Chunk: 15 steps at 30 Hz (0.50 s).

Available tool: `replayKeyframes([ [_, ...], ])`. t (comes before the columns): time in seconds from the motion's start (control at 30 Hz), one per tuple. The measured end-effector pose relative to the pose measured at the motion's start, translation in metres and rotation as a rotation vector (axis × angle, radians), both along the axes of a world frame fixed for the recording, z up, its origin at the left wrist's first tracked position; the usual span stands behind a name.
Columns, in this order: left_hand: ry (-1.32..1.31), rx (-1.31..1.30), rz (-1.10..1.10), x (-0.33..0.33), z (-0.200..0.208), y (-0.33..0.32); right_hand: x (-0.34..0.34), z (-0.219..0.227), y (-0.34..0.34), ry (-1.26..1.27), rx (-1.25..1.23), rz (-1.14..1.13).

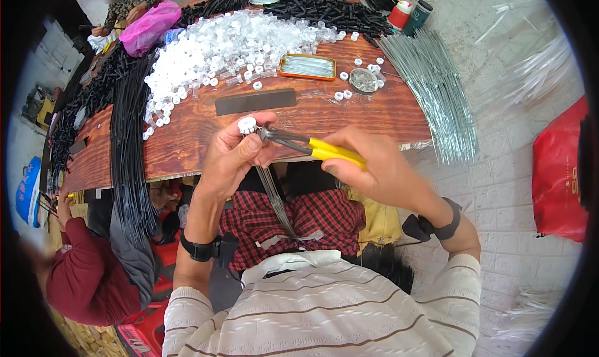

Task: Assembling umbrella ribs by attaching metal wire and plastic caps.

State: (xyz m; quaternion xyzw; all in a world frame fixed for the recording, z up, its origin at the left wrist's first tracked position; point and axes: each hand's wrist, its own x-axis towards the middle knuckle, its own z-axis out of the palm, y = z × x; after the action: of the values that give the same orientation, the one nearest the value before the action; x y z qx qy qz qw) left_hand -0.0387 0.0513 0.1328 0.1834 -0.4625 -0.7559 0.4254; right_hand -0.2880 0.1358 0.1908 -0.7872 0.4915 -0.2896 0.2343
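My left hand (226,159) is closed round a bundle of thin metal wires (273,201), which hangs down toward my lap. At the bundle's top, by the fingertips, sits a white plastic ring (248,125). My right hand (379,168) grips the yellow handles of a pair of pliers (339,154). Their metal jaws reach the wires just beside the white ring, next to my left thumb. Whether the jaws pinch a wire is too small to tell. Both hands are over the front edge of the wooden table (349,117).
Beyond my hands lie a dark flat bar (256,101), an orange-rimmed tray of wires (307,66) and a round dish (363,81). A heap of clear and white plastic pieces (218,48) covers the back. Wire bundles (430,89) overhang the right edge. A person in maroon (93,276) sits left.
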Motion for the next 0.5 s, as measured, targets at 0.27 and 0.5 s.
replayKeyframes([
  [0.27, 0.045, -0.029, -0.038, -0.002, -0.003, 0.003, 0.004, -0.014, -0.006, -0.088, -0.109, 0.015],
  [0.5, 0.042, -0.009, -0.025, -0.009, 0.001, 0.005, -0.003, -0.021, -0.008, 0.197, -0.409, -0.018],
])
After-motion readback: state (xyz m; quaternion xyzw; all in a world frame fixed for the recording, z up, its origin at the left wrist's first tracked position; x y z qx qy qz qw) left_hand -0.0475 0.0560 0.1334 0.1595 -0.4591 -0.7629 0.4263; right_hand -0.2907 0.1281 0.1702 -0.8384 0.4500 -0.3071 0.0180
